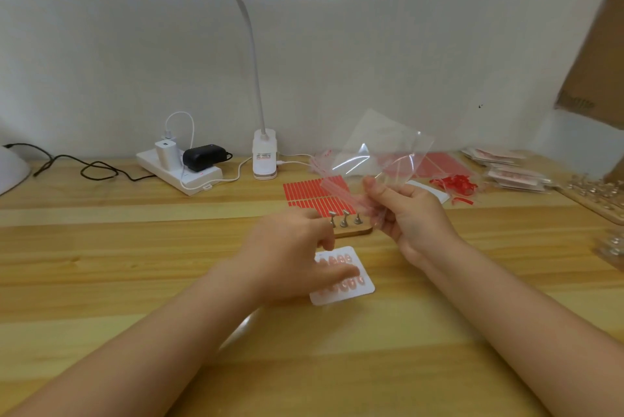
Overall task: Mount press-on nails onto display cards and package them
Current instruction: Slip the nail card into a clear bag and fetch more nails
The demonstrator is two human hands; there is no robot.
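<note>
A white display card with two rows of pink press-on nails lies flat on the wooden desk in the middle. My left hand hovers just above the card's left part, blurred, with fingers loosely curled and nothing in them. My right hand is raised above the desk and pinches the lower edge of a clear plastic bag, which stands up and back from the fingers. Behind the hands a small wooden stand carries three metal nail holders.
Red adhesive strip sheets lie behind the stand, with peeled red backings and packaged nail sets at the right. A white clip lamp, a power strip with chargers and a holder board line the back and right.
</note>
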